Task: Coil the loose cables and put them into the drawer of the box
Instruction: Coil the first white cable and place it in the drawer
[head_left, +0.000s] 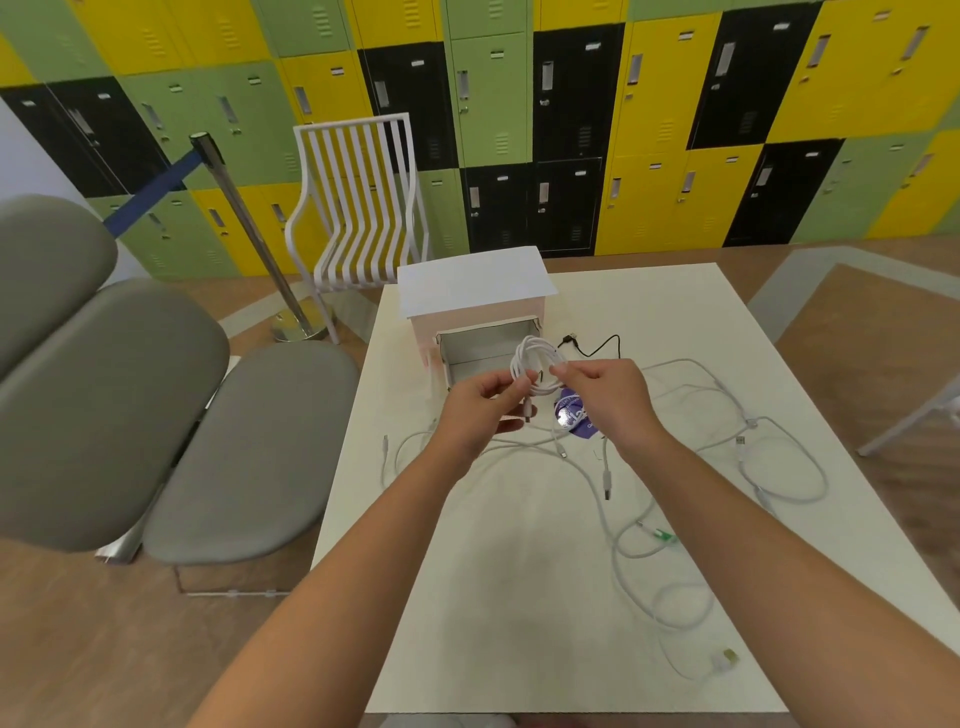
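Head view: both arms reach out over the white table (519, 597). The left hand (480, 408) has its fingers curled round the left side of a coiled white cable (537, 366), w/ one plug end hanging down just below the fingers. The right hand (610, 397) pinches the coil's right side btwn thumb and forefinger, other fingers bent. The coil is held upright in the air, directly in front of the open drawer (488, 348) of the white box (475, 288), not inside it. The box stands at the table's far edge w/ the drawer pulled toward the person. A purple packet (571, 415) lies on the table under the right hand; it bears white print, too blurred and half-covered to read. Loose white cables (691, 467) sprawl across the table's right half and under both wrists; one has a green-tipped plug (662, 535), another ends in a yellowish plug (727, 657) near the front edge. A black cable (597, 345) lies just right of the box. Beyond the table: a white slatted chair (358, 208), a chrome stanchion (249, 228) w/ blue belt, grey padded seats (156, 415) on the left, and a wall of green, yellow and black lockers (571, 104); their label plates are too small to read.
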